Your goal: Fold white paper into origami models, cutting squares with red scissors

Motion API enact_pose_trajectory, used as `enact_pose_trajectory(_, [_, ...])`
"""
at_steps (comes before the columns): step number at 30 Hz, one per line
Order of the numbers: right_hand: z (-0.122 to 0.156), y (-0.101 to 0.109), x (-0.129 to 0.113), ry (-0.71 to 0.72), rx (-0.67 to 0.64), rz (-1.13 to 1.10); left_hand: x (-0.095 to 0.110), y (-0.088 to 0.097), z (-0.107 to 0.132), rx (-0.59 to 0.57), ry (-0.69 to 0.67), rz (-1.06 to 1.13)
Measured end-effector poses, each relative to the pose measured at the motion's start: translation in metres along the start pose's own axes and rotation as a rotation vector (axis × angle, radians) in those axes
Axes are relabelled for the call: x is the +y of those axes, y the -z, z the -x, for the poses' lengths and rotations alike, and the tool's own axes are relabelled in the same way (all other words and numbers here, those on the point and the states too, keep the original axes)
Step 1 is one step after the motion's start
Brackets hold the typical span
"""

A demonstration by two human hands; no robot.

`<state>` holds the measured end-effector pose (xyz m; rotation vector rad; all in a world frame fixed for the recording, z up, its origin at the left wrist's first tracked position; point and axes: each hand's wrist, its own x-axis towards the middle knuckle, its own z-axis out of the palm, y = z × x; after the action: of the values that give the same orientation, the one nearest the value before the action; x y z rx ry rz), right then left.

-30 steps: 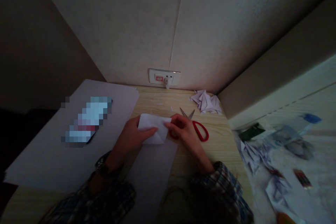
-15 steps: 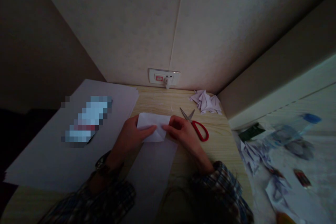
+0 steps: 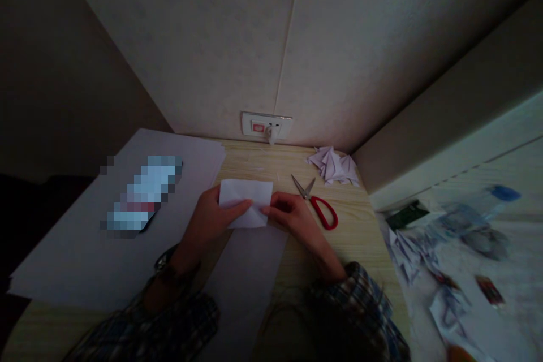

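A small folded piece of white paper [image 3: 244,191] is held up between both hands, over the table. My left hand [image 3: 216,212] grips its left side, the thumb lying across the front and the fingers hidden behind. At the right edge, my right hand [image 3: 292,214] pinches the paper between thumb and fingers. Beneath it a longer strip of white paper [image 3: 248,277] lies on the wooden table [image 3: 339,263]. Red-handled scissors [image 3: 324,213] rest just beyond my right hand, blades partly apart.
On the left, a lit phone [image 3: 144,195] lies on a stack of white sheets [image 3: 80,254]. Folded paper pieces [image 3: 333,166] are heaped at the back right. A wall socket [image 3: 266,125] holds a plug. Right of the table are a plastic bottle [image 3: 475,209] and more folded paper [image 3: 409,251].
The held paper has shifted slightly left and up, and its front lies flatter toward me. My right thumb has moved a little down along its right edge.
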<state>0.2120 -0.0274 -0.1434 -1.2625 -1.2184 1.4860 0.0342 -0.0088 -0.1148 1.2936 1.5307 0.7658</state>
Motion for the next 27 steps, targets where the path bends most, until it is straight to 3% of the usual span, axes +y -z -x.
enact_pose_trajectory(7, [0.0022,0.0003,0.0026,0.025,0.037,0.038,0.0025,-0.0002,0.0023,0.003,0.007,0.023])
enact_pose_trajectory(14, [0.001,0.0007,-0.0001,0.019,-0.038,0.047,0.006,0.0026,0.0043,0.039,0.077,0.087])
enact_pose_trajectory(27, [0.0014,-0.0008,0.0008,0.02,-0.022,0.097,0.0077,0.0027,0.0056,0.093,0.116,0.147])
